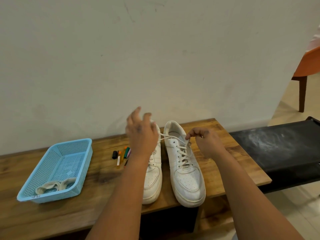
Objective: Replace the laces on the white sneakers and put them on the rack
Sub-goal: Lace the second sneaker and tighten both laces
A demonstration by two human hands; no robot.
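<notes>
Right sneaker (186,163), near the table's (52,215) front edge: laced almost to the top. Right hand (206,141) pinched the lace (173,137); left hand (141,131) spread, blurred, grip unclear. Left sneaker (154,177) beside: lacing largely hidden. Racking judged outstanding. Blue basket (57,168) holding pale cloth, left end; markers (122,155) mid-table. Nothing obstructed.

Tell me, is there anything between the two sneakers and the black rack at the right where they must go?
Nothing visible blocks the way. The right sneaker and the left sneaker stand on the wooden bench, and the black rack lies directly beside its right end. Only bare wood lies between.
</notes>
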